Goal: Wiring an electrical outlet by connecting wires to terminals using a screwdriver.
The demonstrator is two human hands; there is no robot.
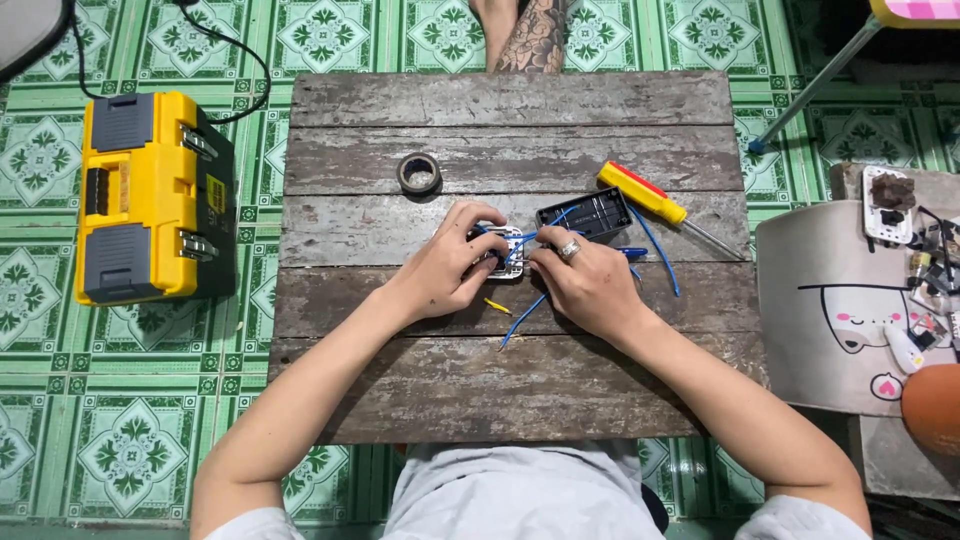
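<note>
Both hands closed their grip on a small white switch module [505, 250] mid-tabletop [500, 390]: left hand [447, 270] and right hand [585, 282] pinched it, blue wires [520, 322] trailing beside a black box [585, 213]

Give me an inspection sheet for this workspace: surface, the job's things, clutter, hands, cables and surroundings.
Surface: weathered wooden board on a green tiled floor.
Job's things: small white part with blue wires, held between both hands; black box just behind.
Clutter: tape roll, screwdriver, yellow wire scrap.
Hands: left hand and right hand both grip the part.
Cables: black cable on the floor.
Surroundings: yellow toolbox, someone's tattooed leg, cushion.
</note>
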